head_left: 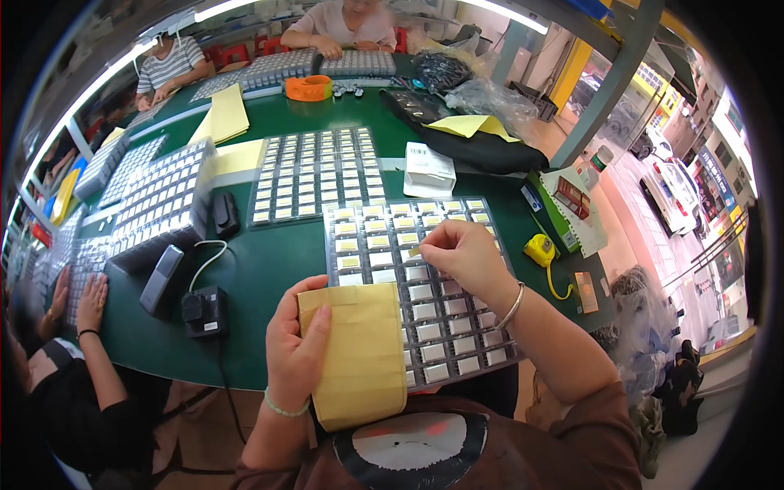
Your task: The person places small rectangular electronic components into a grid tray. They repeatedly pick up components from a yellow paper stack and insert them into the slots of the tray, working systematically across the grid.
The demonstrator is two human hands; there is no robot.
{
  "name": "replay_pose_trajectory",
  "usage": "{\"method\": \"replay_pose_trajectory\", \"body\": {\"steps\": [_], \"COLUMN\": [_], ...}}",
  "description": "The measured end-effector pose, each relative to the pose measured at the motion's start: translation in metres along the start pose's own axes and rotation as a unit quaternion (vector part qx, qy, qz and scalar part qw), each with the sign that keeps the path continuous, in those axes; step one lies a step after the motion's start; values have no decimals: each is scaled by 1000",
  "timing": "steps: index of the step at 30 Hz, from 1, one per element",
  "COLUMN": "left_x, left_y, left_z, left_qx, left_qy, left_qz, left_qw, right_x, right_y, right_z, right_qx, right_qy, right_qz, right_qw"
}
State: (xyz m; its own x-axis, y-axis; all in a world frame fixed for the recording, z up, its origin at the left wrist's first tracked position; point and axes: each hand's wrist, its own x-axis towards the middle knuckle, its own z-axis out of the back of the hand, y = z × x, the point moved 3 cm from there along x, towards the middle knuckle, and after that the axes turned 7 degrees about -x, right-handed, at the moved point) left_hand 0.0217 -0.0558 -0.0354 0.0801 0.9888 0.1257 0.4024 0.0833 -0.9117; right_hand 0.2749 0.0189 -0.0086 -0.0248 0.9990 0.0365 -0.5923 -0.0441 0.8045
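Observation:
My left hand (298, 343) grips a folded yellow paper sheet (359, 359), thumb on top, over the near left part of a clear plastic tray (329, 237). Rows of small white blocks fill this tray. Those in the far rows and some at the left carry yellowish tops; the nearer ones look plain white. Between the thumb and forefinger of my right hand (467, 255) is a small yellow sticker (414, 251), held just over the blocks in the middle of the tray. The sheet hides the tray's near left corner.
Beyond lies another filled tray (314, 175), beside a white box (429, 170). Stacked trays (163, 200), a power bank (163, 278) and a black charger (204, 314) stand left. A yellow tape measure (541, 250) lies right. Other people work at the left and far side.

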Motion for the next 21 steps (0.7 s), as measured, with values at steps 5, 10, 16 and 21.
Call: {"method": "replay_pose_trajectory", "body": {"steps": [5,10,16,21], "left_x": [0,1,2,1], "left_y": [3,6,8,6], "left_z": [1,1,1,1], "left_qx": [-7,-9,-15,-7], "left_qy": [8,20,15,7], "left_qz": [5,11,21,25], "left_qw": [1000,1000,1000,1000], "right_x": [2,2,1,1], "right_y": [6,1,0,2], "right_z": [-6,-6,-6,-8], "right_qx": [-35,-39,-36,-35], "right_qy": [6,-27,-29,-28], "right_qz": [-25,-1,1,4], "right_qw": [999,999,999,999]}}
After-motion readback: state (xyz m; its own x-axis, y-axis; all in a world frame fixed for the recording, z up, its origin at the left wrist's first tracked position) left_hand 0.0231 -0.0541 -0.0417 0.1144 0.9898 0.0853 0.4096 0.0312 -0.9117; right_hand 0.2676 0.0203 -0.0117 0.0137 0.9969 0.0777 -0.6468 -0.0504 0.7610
